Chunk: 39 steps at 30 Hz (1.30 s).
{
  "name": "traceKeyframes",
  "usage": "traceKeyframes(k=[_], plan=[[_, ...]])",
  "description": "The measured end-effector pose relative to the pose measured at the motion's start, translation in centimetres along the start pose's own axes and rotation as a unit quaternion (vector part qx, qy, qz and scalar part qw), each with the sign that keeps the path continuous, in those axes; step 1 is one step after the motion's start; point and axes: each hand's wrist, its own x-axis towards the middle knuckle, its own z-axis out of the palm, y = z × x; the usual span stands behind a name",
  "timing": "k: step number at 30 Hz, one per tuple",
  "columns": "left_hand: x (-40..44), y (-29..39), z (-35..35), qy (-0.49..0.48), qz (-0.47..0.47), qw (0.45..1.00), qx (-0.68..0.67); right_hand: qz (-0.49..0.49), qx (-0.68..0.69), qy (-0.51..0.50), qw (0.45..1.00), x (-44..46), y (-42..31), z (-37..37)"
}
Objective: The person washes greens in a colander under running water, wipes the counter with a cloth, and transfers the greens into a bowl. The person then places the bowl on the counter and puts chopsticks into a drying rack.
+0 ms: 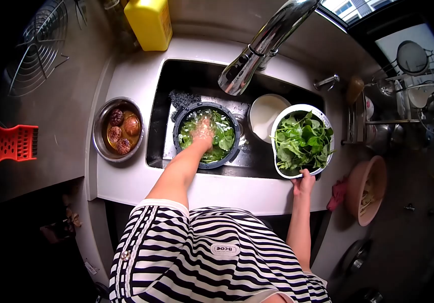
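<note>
My left hand is down in the water of a dark round basin in the sink. Leafy greens float around it, and splashing water hides its fingers. With my right hand I grip the near rim of a white basket, thumb on the edge. A heap of wet-looking leafy greens fills this basket, which is at the sink's right side. Behind it, partly covered, a pale round bowl sits in the sink.
A chrome faucet reaches over the sink. On the left counter stands a metal bowl with several round brown items in liquid. A yellow container is at the back. On the right are a pink basin and a dish rack.
</note>
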Motion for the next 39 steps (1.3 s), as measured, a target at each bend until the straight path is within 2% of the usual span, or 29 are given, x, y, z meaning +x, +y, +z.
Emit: traceKeyframes(k=[1,3,6,9,11,15,18,21,22,25,26,29,30,34,35,39], plan=[[0.2,-0.3,0.1,0.044,0.044,0.997,0.05,0.0,0.001,-0.008,1.0,-0.1,-0.1,0.1],[0.1,-0.6,-2.3,-0.031,0.054,0.998,0.011,0.003,0.007,-0.021,1.0,-0.7,-0.5,0.4],[-2.5,-1.9,-4.7,-0.004,0.094,0.993,-0.076,0.005,0.011,-0.032,0.999,-0.3,-0.5,0.0],[-5.5,-2.5,-6.4,0.017,0.09,0.988,-0.121,0.011,0.009,-0.029,0.999,-0.2,-0.3,0.0],[-6.2,-3.4,-6.7,-0.007,0.128,0.981,-0.144,0.015,0.006,-0.031,0.999,0.0,-0.3,-0.2],[-8.2,-2.1,-10.4,-0.03,0.116,0.986,0.117,0.02,0.003,-0.038,0.999,0.0,-0.4,-0.2],[-4.7,-2.3,-7.6,0.008,0.219,0.955,0.202,0.021,-0.001,-0.03,0.999,0.1,-0.3,-0.2],[-2.6,-1.0,-5.4,-0.017,0.209,0.948,0.241,0.021,-0.012,-0.06,0.998,0.6,-0.1,-0.9],[-2.7,-0.4,-5.7,-0.017,0.203,0.945,0.257,0.017,0.003,-0.037,0.999,0.3,-0.2,-0.4],[-1.2,-0.6,-3.8,-0.032,0.181,0.965,0.185,0.015,0.003,-0.036,0.999,0.2,-0.1,-0.4],[-1.2,-0.6,-3.3,-0.006,0.169,0.973,0.158,0.008,0.005,-0.041,0.999,0.2,-0.1,-0.4],[0.8,-1.4,-2.1,-0.036,0.164,0.984,0.06,0.012,0.016,-0.04,0.999,0.0,-0.1,-0.2],[-1.0,-1.3,-3.5,0.032,0.164,0.985,0.033,0.009,0.012,-0.034,0.999,-0.2,-0.4,0.1],[-3.8,-2.4,-7.1,0.104,0.112,0.983,-0.105,0.007,0.013,-0.025,1.0,-0.5,-0.4,0.3],[-5.2,-2.5,-8.4,0.154,0.117,0.972,-0.135,0.008,0.009,-0.027,1.0,-0.5,-0.5,0.3],[-9.1,-2.5,-13.5,0.237,0.163,0.936,-0.201,0.0,0.004,-0.014,1.0,-1.2,-1.1,1.1]])
